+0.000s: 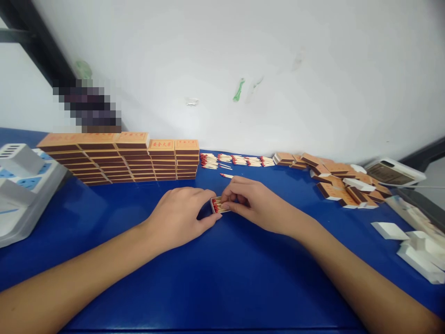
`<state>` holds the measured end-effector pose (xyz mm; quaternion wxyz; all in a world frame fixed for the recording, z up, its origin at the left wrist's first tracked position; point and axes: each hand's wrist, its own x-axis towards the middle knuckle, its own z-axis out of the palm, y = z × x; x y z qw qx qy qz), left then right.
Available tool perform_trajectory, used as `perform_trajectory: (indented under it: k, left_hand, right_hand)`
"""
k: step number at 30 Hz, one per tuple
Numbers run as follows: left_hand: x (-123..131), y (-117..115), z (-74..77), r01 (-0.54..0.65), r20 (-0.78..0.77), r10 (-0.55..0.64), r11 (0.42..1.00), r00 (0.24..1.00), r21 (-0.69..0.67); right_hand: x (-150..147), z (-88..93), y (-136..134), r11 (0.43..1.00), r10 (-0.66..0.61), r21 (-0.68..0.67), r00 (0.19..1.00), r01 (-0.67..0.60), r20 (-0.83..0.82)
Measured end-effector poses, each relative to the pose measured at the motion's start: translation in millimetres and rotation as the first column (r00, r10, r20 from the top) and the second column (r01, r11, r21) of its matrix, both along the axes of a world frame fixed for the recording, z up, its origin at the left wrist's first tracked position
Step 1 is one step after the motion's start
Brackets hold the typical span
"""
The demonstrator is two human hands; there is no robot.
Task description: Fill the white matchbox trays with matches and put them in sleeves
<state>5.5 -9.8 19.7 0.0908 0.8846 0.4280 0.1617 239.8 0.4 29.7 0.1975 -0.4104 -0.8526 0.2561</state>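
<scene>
Left hand (181, 211): grasps the left end of a small match tray (212, 206) between thumb and forefinger. Right hand (255, 199): curls over the right part of the same tray, with thumb and fingertips down at the matches (217, 204); can't tell whether pinching one or just touching. As for the tray: sits mid-scene on the blue table (222, 283), between left and right hand, with red match heads showing toward the left. Single loose match (227, 176): lies just far of the right hand, red head to the left. Row of match piles (239, 160): runs along the far side by the white wall (208, 55), with two loose sticks (225, 166) near its left end. Stacked matchboxes (121, 160): stand far left in neat columns, higher at the left. Loose matchboxes (333, 174): lie heaped far right, some tilted on others. White pieces (419, 255): lie at right, nearer. Power strip (41, 204): sits at left with plugs in.
</scene>
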Motion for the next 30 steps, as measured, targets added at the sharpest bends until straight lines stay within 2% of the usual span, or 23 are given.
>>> perform_trajectory:
  k: [3,6,8,11,14,23,27,30]
  left_hand:
    - [-0.6,-0.2,0.0,-0.009,-0.011,0.009,1.000,1.000,-0.004]
    - [-1.1,-0.4,-0.4,-0.023,-0.014,0.023,1.000,1.000,-0.008]
    - [-1.3,0.0,-0.8,-0.020,-0.005,0.020,1.000,1.000,-0.015]
    - [-1.5,1.2,-0.9,-0.017,0.003,0.017,1.000,1.000,-0.019]
    - [-1.4,1.9,-0.9,-0.021,0.002,0.022,1.000,1.000,-0.016]
    - [-0.4,1.8,0.2,-0.019,-0.001,0.019,0.999,1.000,-0.029]
    - [-0.6,2.1,0.9,-0.021,-0.007,0.021,0.999,1.000,-0.029]
    - [-0.9,2.1,0.2,-0.020,-0.005,0.020,0.999,1.000,-0.028]
  right_hand:
    - [7.1,-6.4,10.4,0.990,-0.109,0.081,0.993,0.112,-0.047]
    - [13.9,-19.2,29.5,0.928,-0.257,0.252,0.962,0.274,-0.097]
    - [17.1,-28.0,42.1,0.907,-0.285,0.305,0.956,0.291,-0.063]
    - [20.4,-36.6,52.8,0.913,-0.292,0.297,0.956,0.279,0.001]
    - [22.8,-38.4,52.1,0.917,-0.299,0.284,0.954,0.280,0.028]
    - [29.4,-24.7,35.9,0.958,-0.262,0.140,0.962,0.249,0.084]
    - [31.3,-23.6,35.9,0.965,-0.247,0.120,0.964,0.235,0.097]
    - [33.4,-25.7,35.7,0.965,-0.224,0.162,0.969,0.207,0.101]
